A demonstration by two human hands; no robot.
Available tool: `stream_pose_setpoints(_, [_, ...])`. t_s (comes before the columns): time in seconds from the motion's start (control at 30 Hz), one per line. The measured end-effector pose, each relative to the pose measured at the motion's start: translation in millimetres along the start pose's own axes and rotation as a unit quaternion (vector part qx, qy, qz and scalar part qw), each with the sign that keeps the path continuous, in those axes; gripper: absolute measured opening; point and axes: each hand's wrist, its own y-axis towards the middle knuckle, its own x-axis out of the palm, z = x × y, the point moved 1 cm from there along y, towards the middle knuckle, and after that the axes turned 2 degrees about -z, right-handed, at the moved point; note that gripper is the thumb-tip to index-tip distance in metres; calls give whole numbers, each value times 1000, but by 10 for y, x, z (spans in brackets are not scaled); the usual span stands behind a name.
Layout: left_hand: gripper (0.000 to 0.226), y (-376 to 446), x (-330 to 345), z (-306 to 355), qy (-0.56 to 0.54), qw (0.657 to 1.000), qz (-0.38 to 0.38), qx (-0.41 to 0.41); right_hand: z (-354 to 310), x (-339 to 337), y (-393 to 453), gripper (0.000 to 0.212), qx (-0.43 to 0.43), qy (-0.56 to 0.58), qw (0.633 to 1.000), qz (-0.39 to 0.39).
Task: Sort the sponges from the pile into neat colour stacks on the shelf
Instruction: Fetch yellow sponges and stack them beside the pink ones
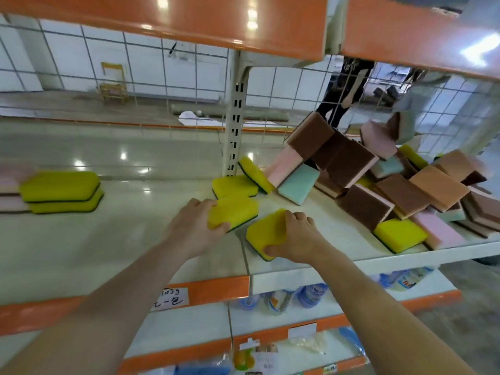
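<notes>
My left hand [196,227] grips a yellow sponge with a green underside [236,211] by its near end, just above the white shelf [108,239]. My right hand [296,236] grips a second yellow sponge [263,235], thumb at its near edge and fingers over its top. A stack of two yellow sponges [61,192] sits at the left, beside blurred pink ones [9,193]. At the right lies the mixed pile [378,180] of brown, pink, teal, orange and yellow sponges. Two more yellow sponges [234,185] lie near the upright post.
An orange-edged shelf [189,20] hangs close overhead. A white slotted post [235,115] and wire mesh back the shelf. Lower shelves hold bottles and packets [311,293]. A person's legs [343,90] show behind the mesh.
</notes>
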Motion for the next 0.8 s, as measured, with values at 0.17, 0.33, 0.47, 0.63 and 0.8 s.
stream_pose_setpoints(0.17, [64,-110,-257,-362,7,1000,4,-18,-432,65,-3,101,-24,11,1000,-1])
stream_pose_setpoints(0.33, [63,-245,-517,-749,9,999,16,-40,-910,137,19,100,-45,0,999,-4])
stream_pose_setpoints(0.47, [62,-361,-709,-1072,11,998,25,-57,-1263,224,30,101,-54,-1,998,-11])
stream_pose_setpoints(0.63, [62,-491,-895,-1438,11,997,31,-64,-1659,343,44,102,-67,-11,998,-12])
stream_pose_setpoints(0.8, [62,-591,-1050,-1726,13,997,35,-62,-1996,454,17,101,-71,-4,997,-17])
